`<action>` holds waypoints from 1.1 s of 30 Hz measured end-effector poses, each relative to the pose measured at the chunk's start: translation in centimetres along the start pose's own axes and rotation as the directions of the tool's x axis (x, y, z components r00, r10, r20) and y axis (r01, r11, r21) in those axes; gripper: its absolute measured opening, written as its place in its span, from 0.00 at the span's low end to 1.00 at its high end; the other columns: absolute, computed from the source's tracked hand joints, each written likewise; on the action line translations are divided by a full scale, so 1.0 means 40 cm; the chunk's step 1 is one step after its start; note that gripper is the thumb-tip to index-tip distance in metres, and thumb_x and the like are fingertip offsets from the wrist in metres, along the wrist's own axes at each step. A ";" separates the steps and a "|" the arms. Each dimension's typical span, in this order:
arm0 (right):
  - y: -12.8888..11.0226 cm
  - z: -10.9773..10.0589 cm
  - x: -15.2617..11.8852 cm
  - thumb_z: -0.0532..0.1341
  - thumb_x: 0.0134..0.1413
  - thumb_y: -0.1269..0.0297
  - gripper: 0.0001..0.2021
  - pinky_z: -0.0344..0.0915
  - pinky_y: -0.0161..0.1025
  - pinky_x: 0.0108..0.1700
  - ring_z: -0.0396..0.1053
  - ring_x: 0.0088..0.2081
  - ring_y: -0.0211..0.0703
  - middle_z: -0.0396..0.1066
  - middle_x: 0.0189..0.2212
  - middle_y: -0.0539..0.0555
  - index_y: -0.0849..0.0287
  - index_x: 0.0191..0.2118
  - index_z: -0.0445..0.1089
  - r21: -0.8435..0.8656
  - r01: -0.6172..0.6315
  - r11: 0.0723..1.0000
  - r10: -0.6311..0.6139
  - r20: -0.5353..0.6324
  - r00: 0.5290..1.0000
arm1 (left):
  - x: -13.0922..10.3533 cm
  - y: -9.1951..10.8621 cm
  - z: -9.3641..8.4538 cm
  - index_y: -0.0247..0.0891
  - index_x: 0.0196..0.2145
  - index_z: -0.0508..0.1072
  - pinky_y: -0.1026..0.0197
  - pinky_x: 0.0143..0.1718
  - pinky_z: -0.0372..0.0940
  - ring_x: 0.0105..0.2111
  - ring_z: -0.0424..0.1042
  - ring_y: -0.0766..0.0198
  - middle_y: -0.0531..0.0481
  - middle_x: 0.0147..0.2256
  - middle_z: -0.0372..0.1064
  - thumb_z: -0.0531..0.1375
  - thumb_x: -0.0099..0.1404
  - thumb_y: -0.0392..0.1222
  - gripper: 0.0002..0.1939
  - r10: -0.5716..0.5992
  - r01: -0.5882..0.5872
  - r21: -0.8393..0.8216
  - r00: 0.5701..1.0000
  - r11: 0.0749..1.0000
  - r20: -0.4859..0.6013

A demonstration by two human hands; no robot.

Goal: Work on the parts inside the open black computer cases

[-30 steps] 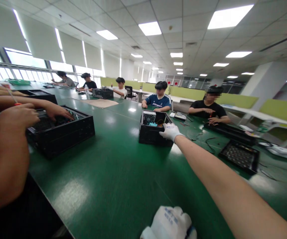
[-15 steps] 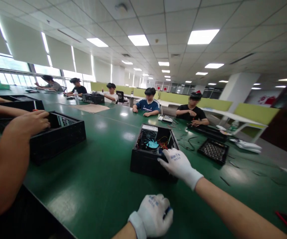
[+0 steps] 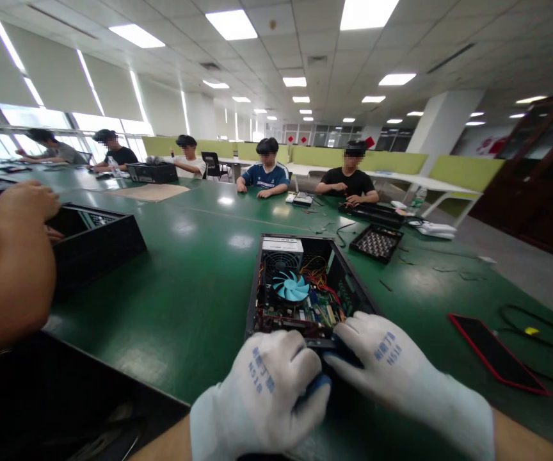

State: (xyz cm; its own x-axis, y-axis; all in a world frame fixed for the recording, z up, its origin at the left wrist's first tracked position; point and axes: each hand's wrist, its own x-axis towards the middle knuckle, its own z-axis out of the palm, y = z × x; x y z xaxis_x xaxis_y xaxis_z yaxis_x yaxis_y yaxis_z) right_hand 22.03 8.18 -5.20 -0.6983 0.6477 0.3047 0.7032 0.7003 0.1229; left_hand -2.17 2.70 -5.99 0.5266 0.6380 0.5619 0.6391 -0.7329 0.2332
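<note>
An open black computer case (image 3: 360,282) lies on the green table in front of me. Inside it show a light-blue fan (image 3: 290,286), a power supply (image 3: 282,245), red and yellow cables (image 3: 322,278) and a circuit board (image 3: 322,310). My right hand (image 3: 384,355), in a white glove, grips the near edge of the case, with the thumb low on the outer side and fingers over the rim. My left hand (image 3: 269,390), gloved too, is closed at the same near edge, left of the right hand. Whatever its curled fingers hold is hidden.
At my left, another person's arm (image 3: 22,262) reaches over a second black case (image 3: 108,240). A red-edged black panel (image 3: 497,352) and a black cable (image 3: 540,320) lie at right. Beyond the case is a black tray (image 3: 376,243). Several people sit across the table.
The case has come closer and my view has shifted. My left hand has risen from the bare tabletop to the case's near edge. My right hand stays on the case.
</note>
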 end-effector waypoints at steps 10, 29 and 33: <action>-0.071 -0.077 -0.170 0.62 0.64 0.55 0.09 0.65 0.45 0.33 0.73 0.31 0.48 0.78 0.32 0.55 0.52 0.35 0.72 0.152 0.099 0.983 -0.087 -0.080 0.993 | -0.013 0.097 -0.032 0.42 0.36 0.68 0.55 0.35 0.67 0.32 0.73 0.57 0.49 0.35 0.72 0.53 0.75 0.45 0.09 -0.124 0.112 0.058 0.954 0.992 0.273; -0.002 -0.008 0.057 0.67 0.61 0.48 0.19 0.66 0.49 0.42 0.74 0.41 0.57 0.77 0.39 0.63 0.61 0.45 0.77 -0.068 0.209 0.975 -0.160 0.431 0.888 | -0.034 0.175 -0.047 0.43 0.32 0.66 0.56 0.24 0.60 0.26 0.69 0.59 0.51 0.31 0.69 0.56 0.71 0.43 0.09 -0.158 0.147 0.059 0.940 0.987 0.303; -0.032 0.001 0.104 0.64 0.64 0.63 0.10 0.66 0.48 0.43 0.76 0.42 0.56 0.78 0.41 0.62 0.62 0.45 0.77 -0.070 0.262 0.963 -0.181 0.553 0.814 | -0.038 0.176 -0.048 0.43 0.32 0.67 0.55 0.26 0.62 0.27 0.69 0.58 0.50 0.33 0.70 0.55 0.71 0.43 0.08 -0.191 0.184 0.053 0.920 0.982 0.342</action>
State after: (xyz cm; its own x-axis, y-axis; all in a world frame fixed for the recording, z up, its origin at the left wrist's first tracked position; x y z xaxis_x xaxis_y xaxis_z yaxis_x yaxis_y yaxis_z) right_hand 18.22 9.99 -4.14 -0.7694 0.5659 -0.2963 0.5034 0.8227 0.2642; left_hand 0.44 -3.90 -3.67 0.5543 0.8076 0.2012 0.7536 -0.5897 0.2905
